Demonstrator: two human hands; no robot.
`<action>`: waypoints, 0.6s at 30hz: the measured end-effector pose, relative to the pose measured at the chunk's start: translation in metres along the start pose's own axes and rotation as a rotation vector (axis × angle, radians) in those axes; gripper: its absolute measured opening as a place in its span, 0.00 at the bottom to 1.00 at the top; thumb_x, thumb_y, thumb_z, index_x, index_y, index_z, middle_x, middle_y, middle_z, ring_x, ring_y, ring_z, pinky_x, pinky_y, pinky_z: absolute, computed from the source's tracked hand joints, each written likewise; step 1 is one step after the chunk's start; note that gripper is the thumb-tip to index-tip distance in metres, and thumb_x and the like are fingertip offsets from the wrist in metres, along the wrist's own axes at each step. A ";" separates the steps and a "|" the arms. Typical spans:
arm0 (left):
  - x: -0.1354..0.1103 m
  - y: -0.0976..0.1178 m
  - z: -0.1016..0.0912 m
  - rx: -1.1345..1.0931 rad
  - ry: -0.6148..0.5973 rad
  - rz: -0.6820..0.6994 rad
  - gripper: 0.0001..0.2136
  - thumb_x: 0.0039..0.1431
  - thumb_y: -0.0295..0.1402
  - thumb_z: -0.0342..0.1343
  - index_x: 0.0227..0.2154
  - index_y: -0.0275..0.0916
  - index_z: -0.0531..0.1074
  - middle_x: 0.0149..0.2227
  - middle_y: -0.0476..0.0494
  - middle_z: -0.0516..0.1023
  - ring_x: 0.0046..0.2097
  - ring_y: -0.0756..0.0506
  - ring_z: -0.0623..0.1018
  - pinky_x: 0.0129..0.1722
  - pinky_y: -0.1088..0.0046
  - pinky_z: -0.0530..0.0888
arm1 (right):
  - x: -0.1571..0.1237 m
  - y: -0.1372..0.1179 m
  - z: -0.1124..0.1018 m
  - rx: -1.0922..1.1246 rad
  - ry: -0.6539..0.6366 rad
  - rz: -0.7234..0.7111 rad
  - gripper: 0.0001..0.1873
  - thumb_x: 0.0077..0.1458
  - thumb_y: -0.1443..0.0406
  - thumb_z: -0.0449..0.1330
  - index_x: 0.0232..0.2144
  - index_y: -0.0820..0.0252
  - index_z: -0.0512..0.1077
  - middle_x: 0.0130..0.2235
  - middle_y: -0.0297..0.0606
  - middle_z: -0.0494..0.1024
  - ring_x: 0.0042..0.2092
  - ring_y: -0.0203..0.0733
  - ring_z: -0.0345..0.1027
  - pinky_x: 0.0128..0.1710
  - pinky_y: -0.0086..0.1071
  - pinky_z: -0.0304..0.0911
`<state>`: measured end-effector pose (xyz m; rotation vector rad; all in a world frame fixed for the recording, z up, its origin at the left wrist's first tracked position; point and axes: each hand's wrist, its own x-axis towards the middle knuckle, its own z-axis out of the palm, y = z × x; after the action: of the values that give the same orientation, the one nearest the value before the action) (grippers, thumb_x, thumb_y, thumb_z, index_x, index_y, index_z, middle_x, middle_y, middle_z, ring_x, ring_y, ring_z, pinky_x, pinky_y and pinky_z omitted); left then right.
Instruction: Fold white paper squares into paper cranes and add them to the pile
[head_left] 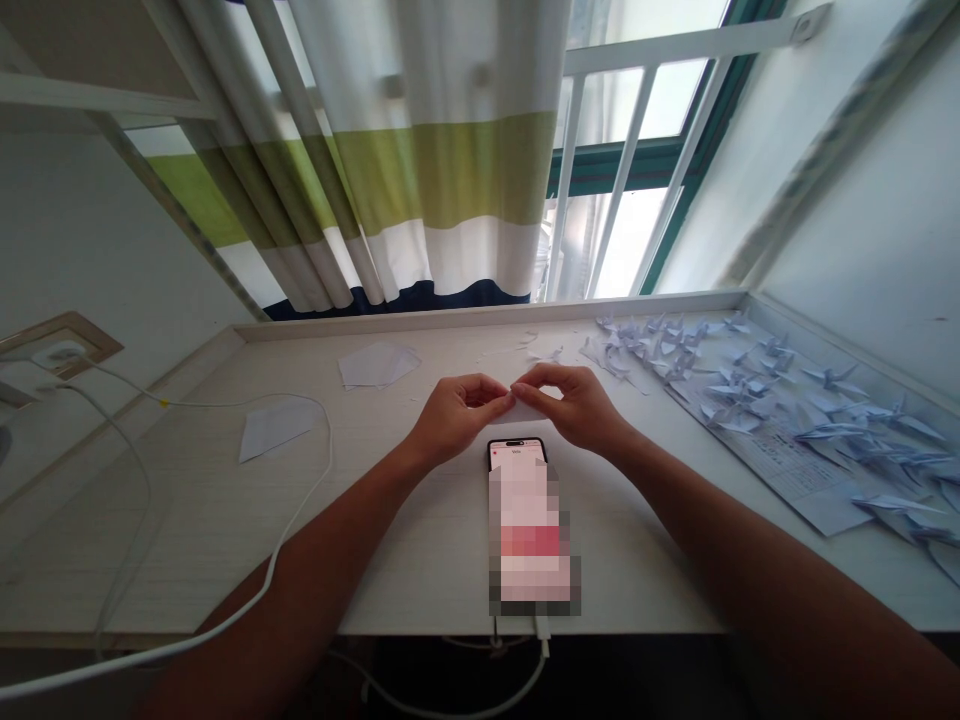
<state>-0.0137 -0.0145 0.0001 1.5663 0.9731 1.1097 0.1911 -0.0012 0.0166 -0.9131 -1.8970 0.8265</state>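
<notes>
Both hands meet over the middle of the desk, fingertips almost touching. My left hand [463, 412] pinches a small piece of white paper [517, 412] between thumb and index finger. From the other side, my right hand [574, 398] is closed on the same paper in a like pinch. Most of the paper is hidden by the fingers; a pale part shows below them. Just nearer to me lies a phone [525, 520] with its screen lit, partly blurred out, and a white cable plugged into its lower end.
Many folded paper cranes [739, 380] crowd the right side, some on a printed sheet [806, 475]. Loose white papers [379, 365] and another sheet [277, 428] lie at left. A white cable [330, 430] crosses the left side over my forearm. Paper scraps [544, 355] lie beyond the hands.
</notes>
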 end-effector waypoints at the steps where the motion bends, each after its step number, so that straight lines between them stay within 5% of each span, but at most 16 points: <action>1: 0.000 0.000 0.000 -0.002 -0.008 -0.008 0.12 0.57 0.42 0.68 0.35 0.37 0.81 0.35 0.41 0.85 0.38 0.44 0.83 0.40 0.66 0.78 | 0.000 0.000 0.000 -0.012 0.004 0.001 0.12 0.61 0.55 0.65 0.31 0.56 0.81 0.33 0.37 0.84 0.36 0.43 0.75 0.39 0.38 0.68; 18: 0.002 -0.003 0.001 0.009 0.041 -0.073 0.17 0.59 0.47 0.65 0.34 0.35 0.79 0.31 0.42 0.83 0.31 0.46 0.80 0.32 0.71 0.74 | 0.000 0.014 0.010 0.077 -0.047 0.146 0.25 0.58 0.44 0.65 0.28 0.60 0.76 0.26 0.38 0.79 0.27 0.41 0.76 0.28 0.33 0.69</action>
<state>-0.0126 -0.0121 -0.0021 1.5082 1.0559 1.0915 0.1863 0.0041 0.0006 -1.0013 -1.8418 1.0090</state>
